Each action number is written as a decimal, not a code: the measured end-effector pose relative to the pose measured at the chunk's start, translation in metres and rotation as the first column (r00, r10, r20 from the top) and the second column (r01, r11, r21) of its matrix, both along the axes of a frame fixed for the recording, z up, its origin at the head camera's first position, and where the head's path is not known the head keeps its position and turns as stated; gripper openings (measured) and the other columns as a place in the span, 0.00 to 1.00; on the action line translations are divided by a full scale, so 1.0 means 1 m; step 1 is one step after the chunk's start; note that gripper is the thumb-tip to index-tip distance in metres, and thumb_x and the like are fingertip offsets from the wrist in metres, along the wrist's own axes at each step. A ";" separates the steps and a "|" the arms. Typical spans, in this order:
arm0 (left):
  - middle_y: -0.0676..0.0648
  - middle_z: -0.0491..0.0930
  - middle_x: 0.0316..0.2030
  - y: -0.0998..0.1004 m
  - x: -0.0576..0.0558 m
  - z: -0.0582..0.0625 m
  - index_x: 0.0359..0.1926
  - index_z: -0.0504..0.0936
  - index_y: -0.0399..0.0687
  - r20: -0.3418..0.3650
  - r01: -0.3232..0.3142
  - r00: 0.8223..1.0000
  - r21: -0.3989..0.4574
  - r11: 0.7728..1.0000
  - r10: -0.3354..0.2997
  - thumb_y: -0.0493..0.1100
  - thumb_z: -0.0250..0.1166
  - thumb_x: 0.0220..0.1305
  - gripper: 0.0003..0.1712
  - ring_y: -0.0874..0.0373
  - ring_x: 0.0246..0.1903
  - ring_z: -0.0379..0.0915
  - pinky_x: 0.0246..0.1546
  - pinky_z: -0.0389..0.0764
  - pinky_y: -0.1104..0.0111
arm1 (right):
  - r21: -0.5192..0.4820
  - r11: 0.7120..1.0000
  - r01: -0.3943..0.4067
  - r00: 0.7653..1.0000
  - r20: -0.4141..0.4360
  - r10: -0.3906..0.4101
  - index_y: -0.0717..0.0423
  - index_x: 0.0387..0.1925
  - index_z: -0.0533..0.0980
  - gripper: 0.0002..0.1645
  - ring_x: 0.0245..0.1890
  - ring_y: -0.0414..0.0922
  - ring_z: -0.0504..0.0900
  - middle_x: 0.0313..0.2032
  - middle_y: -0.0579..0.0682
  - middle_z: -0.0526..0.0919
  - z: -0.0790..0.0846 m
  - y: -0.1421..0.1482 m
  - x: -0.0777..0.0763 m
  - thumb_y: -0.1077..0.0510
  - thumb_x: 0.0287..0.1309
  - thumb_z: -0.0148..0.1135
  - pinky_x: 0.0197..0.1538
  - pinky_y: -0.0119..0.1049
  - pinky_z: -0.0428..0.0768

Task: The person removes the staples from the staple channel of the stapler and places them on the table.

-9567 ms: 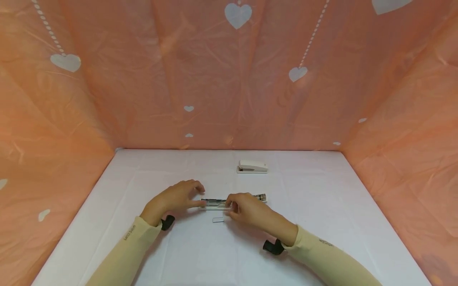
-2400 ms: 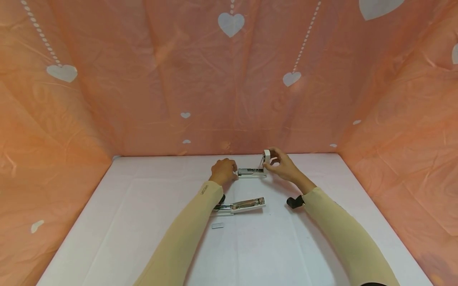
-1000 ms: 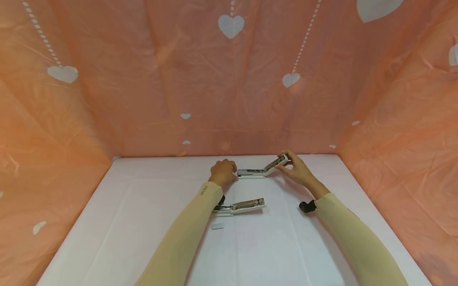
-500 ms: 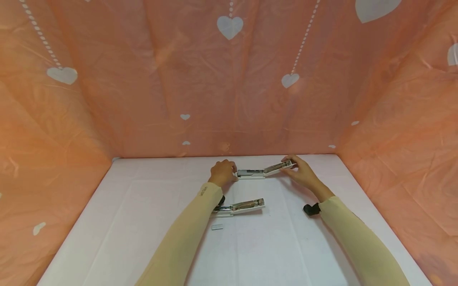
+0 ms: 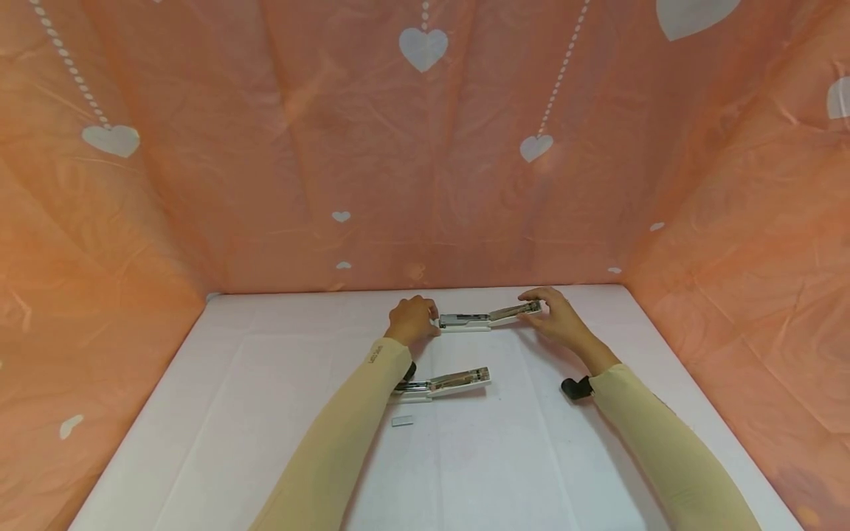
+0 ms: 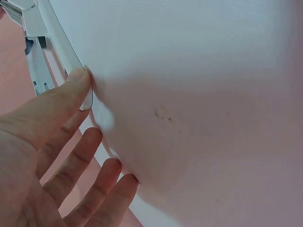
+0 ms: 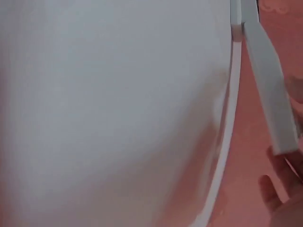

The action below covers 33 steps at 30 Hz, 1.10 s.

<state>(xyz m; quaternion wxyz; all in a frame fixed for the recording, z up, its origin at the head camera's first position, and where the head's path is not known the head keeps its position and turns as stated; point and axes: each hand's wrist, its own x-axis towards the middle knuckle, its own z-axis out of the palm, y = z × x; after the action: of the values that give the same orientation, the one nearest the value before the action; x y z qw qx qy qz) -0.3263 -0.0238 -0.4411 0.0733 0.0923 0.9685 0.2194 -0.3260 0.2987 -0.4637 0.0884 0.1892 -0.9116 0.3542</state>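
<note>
In the head view, a white stapler (image 5: 465, 328) lies at the far side of the table, its cover swung back to the right at a low slant and its metal staple channel bared. My left hand (image 5: 409, 320) pinches the left end of its base; the left wrist view shows the thumb (image 6: 78, 78) on that end and the other fingers spread. At the raised cover, my right hand (image 5: 558, 318) has fingers on both sides of the free end. The right wrist view catches the cover (image 7: 270, 90) with blurred fingertips at its edge.
Closer to the body lies a second stapler (image 5: 460, 380), also hinged wide, its left end hidden behind the left sleeve. A small grey strip (image 5: 402, 421), seemingly staples, sits in front of it. White cloth covers the table (image 5: 505, 457); an orange curtain (image 5: 299, 184) encloses it.
Both hands have left the near stapler for the far one, which was closed at first. My right hand has swung its cover from upright down to the right. The left hand has stayed put lately.
</note>
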 end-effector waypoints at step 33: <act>0.48 0.82 0.53 0.001 -0.005 -0.002 0.51 0.88 0.53 0.005 0.006 1.000 -0.077 0.997 -0.006 0.49 0.80 0.64 0.17 0.43 0.58 0.76 0.59 0.78 0.48 | 0.079 0.971 -0.226 0.968 -0.090 0.233 0.58 0.47 0.87 0.11 0.44 0.51 0.81 0.45 0.53 0.86 -0.003 -0.089 -0.010 0.64 0.64 0.76 0.50 0.44 0.83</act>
<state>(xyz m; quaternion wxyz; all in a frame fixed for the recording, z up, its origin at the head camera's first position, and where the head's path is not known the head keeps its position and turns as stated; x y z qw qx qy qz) -0.3313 -0.0230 -0.4432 0.0796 0.0919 0.9758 0.1820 -0.3363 0.2094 -0.4671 0.0852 0.3136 -0.8896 0.3210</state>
